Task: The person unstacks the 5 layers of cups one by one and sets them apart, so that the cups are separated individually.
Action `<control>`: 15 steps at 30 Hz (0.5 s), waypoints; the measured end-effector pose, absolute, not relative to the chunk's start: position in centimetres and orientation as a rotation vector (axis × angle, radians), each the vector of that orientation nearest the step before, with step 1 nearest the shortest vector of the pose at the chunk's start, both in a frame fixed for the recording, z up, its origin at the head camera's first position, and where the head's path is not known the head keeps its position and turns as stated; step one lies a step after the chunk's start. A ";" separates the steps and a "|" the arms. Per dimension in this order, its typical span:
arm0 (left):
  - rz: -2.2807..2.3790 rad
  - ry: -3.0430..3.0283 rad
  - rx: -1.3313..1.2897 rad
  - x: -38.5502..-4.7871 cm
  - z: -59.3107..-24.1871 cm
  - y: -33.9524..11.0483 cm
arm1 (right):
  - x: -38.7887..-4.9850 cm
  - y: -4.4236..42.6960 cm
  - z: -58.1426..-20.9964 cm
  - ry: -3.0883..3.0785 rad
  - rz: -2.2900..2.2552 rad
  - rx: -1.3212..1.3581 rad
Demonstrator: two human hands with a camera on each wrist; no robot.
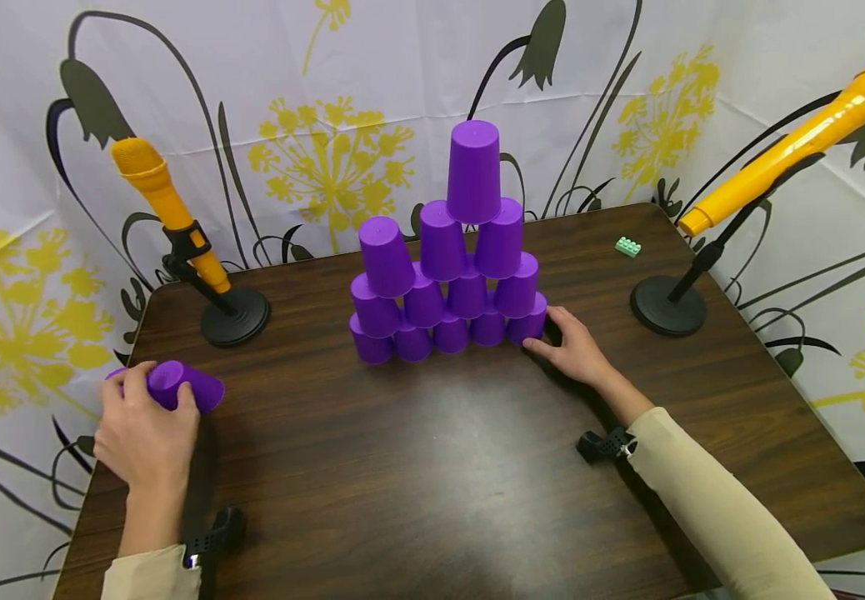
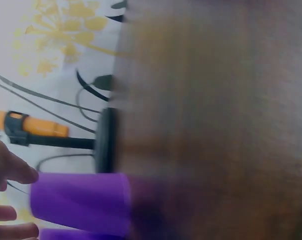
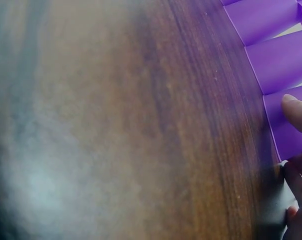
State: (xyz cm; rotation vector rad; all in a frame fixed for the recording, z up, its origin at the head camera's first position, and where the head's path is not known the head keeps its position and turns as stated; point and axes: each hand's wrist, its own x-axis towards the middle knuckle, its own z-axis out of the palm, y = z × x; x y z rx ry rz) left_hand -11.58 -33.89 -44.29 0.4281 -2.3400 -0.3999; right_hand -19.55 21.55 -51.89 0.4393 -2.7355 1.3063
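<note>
Purple cups stand upside down in a tiered stack, with one cup (image 1: 475,173) on top; the upper left cup (image 1: 386,257) stands apart from its neighbour (image 1: 443,242). My right hand (image 1: 575,350) grips the bottom row's right end cup (image 1: 528,321), its thumb (image 3: 297,114) on the near side and the other fingers partly hidden. At the table's left, my left hand (image 1: 149,425) holds two cups, thumb against the right one (image 1: 200,388). The other is mostly hidden behind the fingers. In the left wrist view, the thumb touches the cup's (image 2: 81,202) narrow end.
A yellow microphone (image 1: 166,204) on a black stand (image 1: 235,318) is behind my left hand. Another microphone (image 1: 800,142) leans on a stand (image 1: 668,307) at the right. A small green brick (image 1: 627,247) lies near the back right corner of the brown table (image 1: 432,467).
</note>
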 end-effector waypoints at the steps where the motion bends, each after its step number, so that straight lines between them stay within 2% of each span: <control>1: -0.391 -2.316 0.399 -11.6 -43.8 -33.7 | -19.6 21.5 -51.8 -2.736 1.306 0.439; 8: -0.483 -2.178 0.100 -12.7 -39.1 -30.1 | -19.5 21.4 -51.7 -2.739 1.308 0.438; 15: -0.966 -1.974 -0.365 -13.3 -32.3 -20.7 | -19.4 21.5 -51.7 -2.739 1.315 0.439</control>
